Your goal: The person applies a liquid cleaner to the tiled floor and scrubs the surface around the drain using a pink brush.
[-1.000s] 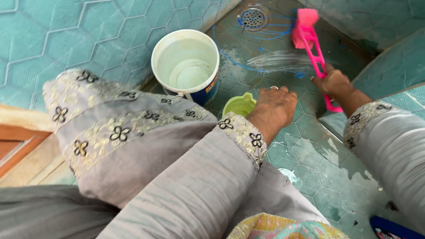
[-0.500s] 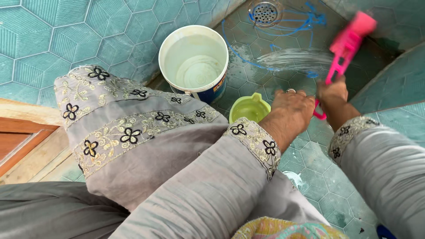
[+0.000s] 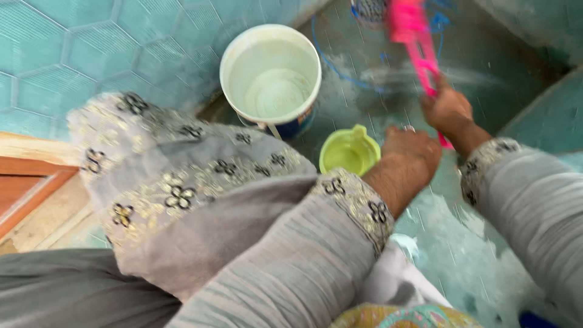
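My right hand (image 3: 448, 109) grips the handle of a pink long-handled scrub brush (image 3: 413, 33), whose head is on the wet floor near the metal drain (image 3: 369, 8) at the top. My left hand (image 3: 413, 152) rests on the teal tiled floor (image 3: 449, 237), fingers down and holding nothing, just right of a small green jug (image 3: 349, 152). A white bucket (image 3: 231, 58) with water in it stands left of the brush, behind the jug. The whole view is motion-blurred.
My bent knee in grey embroidered cloth (image 3: 182, 182) fills the left and centre. A wooden door sill (image 3: 24, 182) lies at the far left. Teal hexagon wall tiles (image 3: 91, 48) rise behind the bucket. A dark blue object (image 3: 537, 319) shows at the bottom right corner.
The brush head has swung from the right back to the left near the drain, then upright. My right hand moved slightly up. My left hand has stayed beside the green jug.
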